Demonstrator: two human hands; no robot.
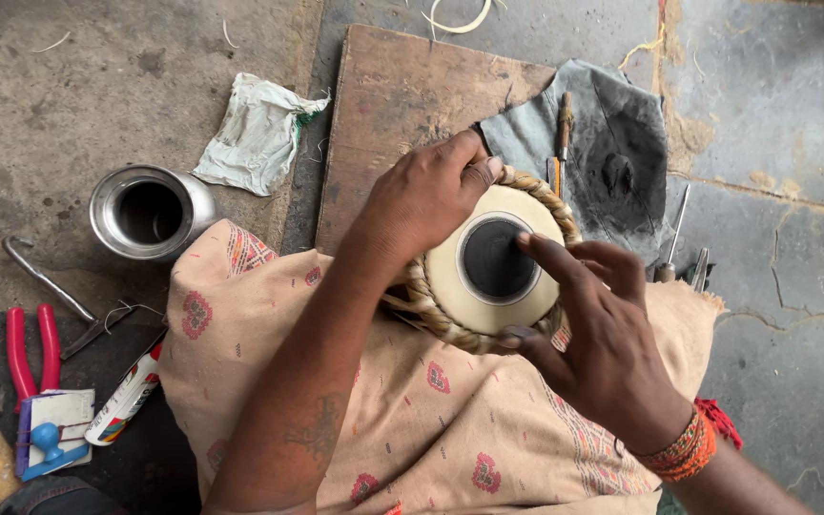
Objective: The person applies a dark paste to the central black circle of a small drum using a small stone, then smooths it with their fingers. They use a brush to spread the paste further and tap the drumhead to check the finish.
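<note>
While drum (488,272) rests on lap, left hand (422,195) grips braided rim, right hand (603,334) open, fingertip on black centre; skin looks delicate, hold rim.

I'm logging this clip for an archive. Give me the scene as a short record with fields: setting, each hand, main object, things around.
setting: person seated on a concrete floor, patterned cloth over the lap
main object: small drum, cream skin, black centre patch, braided rim
left hand: grips the drum's far rim
right hand: on the near rim, forefinger touching the black patch
behind drum: wooden board, grey cloth with tools
left of lap: steel cup, red-handled pliers, crumpled rag, tube
</note>
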